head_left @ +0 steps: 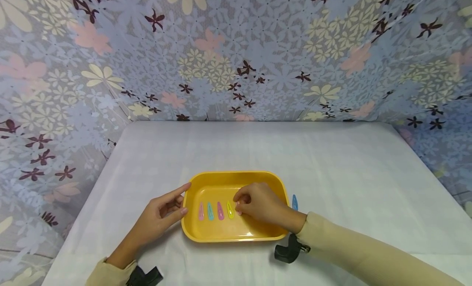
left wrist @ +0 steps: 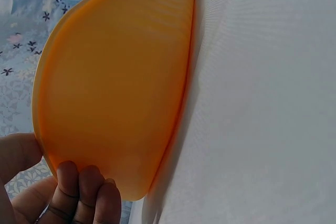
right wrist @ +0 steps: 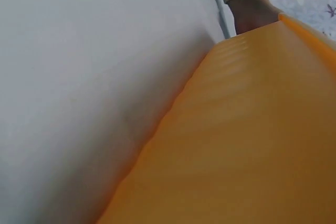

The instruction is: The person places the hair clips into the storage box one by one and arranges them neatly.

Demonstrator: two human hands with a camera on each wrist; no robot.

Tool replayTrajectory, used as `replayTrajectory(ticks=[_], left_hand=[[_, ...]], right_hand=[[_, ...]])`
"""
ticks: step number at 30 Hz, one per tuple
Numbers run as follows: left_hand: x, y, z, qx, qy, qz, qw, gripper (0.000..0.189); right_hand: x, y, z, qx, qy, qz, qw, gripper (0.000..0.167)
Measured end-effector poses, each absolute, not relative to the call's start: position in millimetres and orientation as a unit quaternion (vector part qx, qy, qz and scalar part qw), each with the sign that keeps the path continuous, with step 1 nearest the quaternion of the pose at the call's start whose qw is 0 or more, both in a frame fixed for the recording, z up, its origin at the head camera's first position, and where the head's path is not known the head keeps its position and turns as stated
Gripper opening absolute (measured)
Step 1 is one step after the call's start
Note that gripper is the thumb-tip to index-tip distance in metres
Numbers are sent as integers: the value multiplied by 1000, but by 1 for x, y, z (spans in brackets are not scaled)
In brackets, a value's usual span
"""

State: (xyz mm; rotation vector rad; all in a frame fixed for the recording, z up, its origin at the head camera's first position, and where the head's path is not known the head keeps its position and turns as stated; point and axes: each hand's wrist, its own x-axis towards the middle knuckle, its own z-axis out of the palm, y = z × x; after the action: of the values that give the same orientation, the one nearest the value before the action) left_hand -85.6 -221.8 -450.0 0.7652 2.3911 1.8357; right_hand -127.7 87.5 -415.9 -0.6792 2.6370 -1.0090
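In the head view, a yellow tray [head_left: 236, 236] sits on the white cloth. Snap hair clips stand in a row inside it: a pink clip [head_left: 201, 211], a light blue clip [head_left: 210, 211], a darker pink clip [head_left: 220, 211] and a yellow clip [head_left: 230, 210]. At the row's right end my right hand [head_left: 262, 204] pinches a pale pink clip [head_left: 239, 213], mostly hidden by the fingers. My left hand [head_left: 162, 214] holds the tray's left side, thumb and index finger at the rim; in the left wrist view other fingers [left wrist: 92, 187] curl against the outer wall.
A blue hair clip [head_left: 295, 202] lies on the cloth just outside the tray's right side, close to my right forearm. The white-covered table [head_left: 332, 155] meets a flowered curtain [head_left: 258, 52] at the back and sides. Black wrist cameras [head_left: 289, 250] sit at both cuffs.
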Motion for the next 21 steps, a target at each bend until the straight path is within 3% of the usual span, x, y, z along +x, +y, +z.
replayTrajectory(ticks=[21], left_hand=[[-85, -221, -449, 246, 768, 591, 16, 59]], right_hand=[[-124, 94, -405, -253, 879, -395, 82, 10]])
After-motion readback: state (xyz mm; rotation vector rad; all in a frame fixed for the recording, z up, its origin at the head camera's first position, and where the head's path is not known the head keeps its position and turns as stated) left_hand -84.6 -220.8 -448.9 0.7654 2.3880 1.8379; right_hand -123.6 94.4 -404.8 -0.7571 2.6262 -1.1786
